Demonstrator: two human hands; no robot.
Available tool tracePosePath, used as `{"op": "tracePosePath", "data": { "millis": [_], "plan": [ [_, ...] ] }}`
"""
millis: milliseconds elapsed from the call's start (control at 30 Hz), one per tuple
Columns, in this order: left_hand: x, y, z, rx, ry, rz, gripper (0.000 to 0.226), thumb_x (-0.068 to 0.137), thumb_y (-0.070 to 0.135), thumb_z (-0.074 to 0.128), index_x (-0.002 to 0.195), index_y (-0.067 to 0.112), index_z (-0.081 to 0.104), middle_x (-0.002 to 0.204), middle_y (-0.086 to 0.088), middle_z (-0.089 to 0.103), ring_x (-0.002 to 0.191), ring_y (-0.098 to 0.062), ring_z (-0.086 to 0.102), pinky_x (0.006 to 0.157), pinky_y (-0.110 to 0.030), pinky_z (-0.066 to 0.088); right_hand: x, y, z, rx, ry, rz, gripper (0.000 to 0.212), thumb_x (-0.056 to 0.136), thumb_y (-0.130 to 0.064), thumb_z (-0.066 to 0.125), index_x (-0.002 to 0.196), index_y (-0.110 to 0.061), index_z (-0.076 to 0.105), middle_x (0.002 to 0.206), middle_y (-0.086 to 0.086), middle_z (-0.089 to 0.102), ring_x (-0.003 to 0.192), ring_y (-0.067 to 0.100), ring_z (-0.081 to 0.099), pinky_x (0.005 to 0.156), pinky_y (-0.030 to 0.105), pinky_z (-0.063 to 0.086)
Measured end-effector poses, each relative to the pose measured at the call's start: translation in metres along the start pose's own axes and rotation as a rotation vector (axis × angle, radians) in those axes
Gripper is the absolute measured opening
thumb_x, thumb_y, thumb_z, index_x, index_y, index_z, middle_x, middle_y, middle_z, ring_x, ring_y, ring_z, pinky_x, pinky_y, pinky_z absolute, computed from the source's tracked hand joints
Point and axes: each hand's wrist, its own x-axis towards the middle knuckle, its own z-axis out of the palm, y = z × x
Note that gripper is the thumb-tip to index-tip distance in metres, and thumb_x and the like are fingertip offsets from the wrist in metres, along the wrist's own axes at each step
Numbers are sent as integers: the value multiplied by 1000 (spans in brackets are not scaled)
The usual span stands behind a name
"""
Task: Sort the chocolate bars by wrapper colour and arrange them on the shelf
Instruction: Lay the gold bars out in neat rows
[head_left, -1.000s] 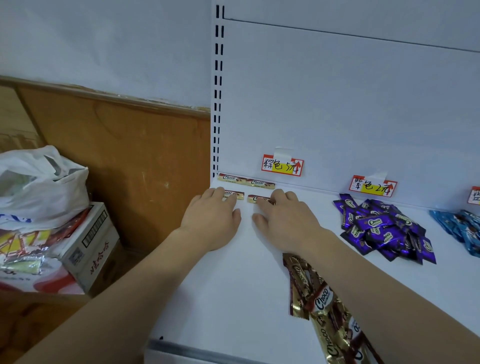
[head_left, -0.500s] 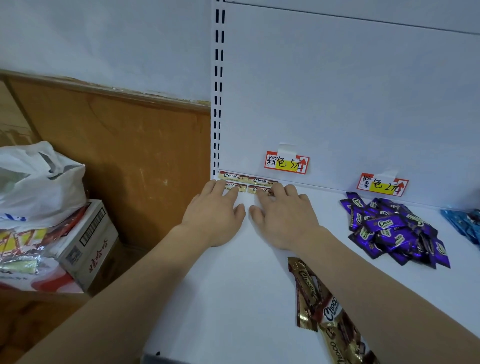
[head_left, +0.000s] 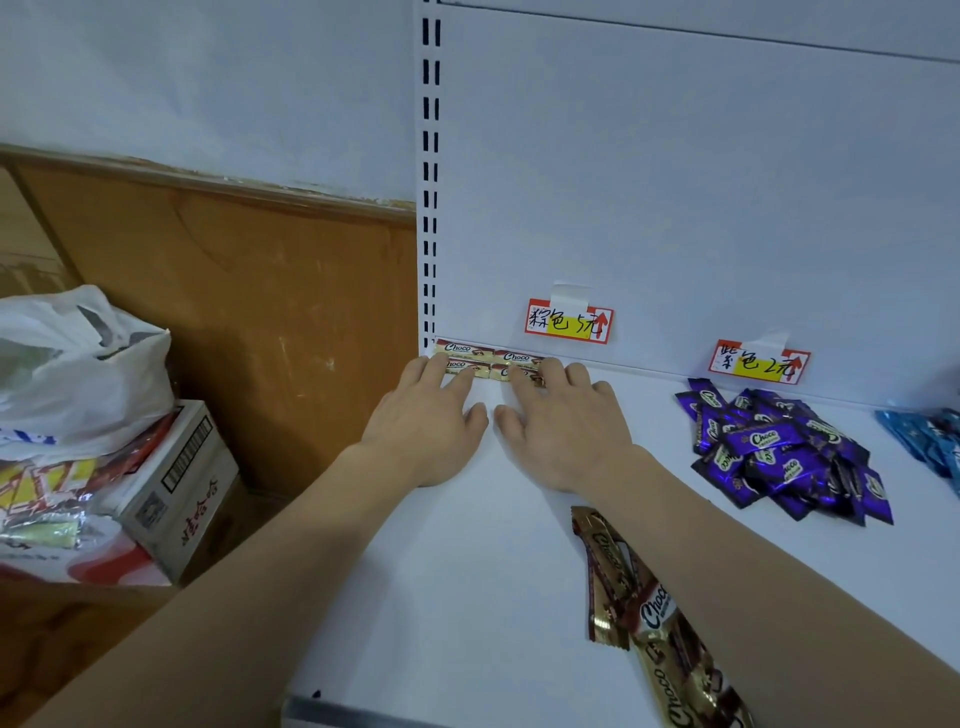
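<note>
1. The shelf (head_left: 467, 597) is white; its back panel carries a brown tag (head_left: 568, 322) taped on, used here as the landmark.
2. Four gold bars (head_left: 480, 356) lie in two rows of two, below and left of the brown tag, hard against the back panel at the shelf's left corner.
3. The left hand (head_left: 423, 415) lies palm down, fingers straight, tips pressing the front left bar; it grasps nothing.
4. The right hand (head_left: 563, 426) lies flat likewise, fingertips on the front right bar, gripping nothing.
5. More gold bars, a loose heap (head_left: 639, 613), lie well below the brown tag, partly under the right forearm.
6. A purple pile (head_left: 779, 452) sits to the tag's right, under a purple tag (head_left: 759, 362).
7. Blue bars (head_left: 930, 441) lie farther right, at the frame edge.
8. Far left of the tag, off the shelf, a carton (head_left: 171, 493) bears a white bag (head_left: 72, 374).
</note>
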Motion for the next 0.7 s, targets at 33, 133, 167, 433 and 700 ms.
{"op": "tracePosePath", "data": {
  "millis": [33,133,167,433,700],
  "plan": [
    [-1,0,-1,-6,1,1,63,107,51,31,163,23,26,171,-5,15,156,-22,7,120,-49,33,-1,0,-1,4,2,1,64,104,-59,24,157,-25,34,148,8,42,130,32,41,98,48,41],
    [-6,0,-3,26,49,2,63,106,50,36,161,21,27,170,-6,19,155,-25,11,118,-50,36,-8,6,-10,22,-2,-5,62,104,-60,26,152,-22,40,147,8,42,131,32,42,98,47,42],
    [-8,2,-5,62,75,5,61,105,48,38,160,20,31,168,-6,23,154,-26,16,116,-49,38,-12,11,-14,28,-1,-8,61,104,-59,27,150,-21,43,146,8,44,131,32,42,98,47,43],
    [-68,74,-21,-145,109,262,27,104,45,49,98,25,66,98,5,60,96,-17,56,83,-39,50,-68,76,-55,246,-28,-90,39,102,-43,51,135,-28,65,127,0,64,122,24,54,103,43,47],
    [-94,81,-12,-230,-58,533,45,97,50,59,140,37,56,140,20,50,127,-7,42,107,-29,40,-121,76,-66,306,-83,-221,29,96,-37,61,121,-32,73,108,-6,64,108,18,58,94,43,50]
  ]
}}
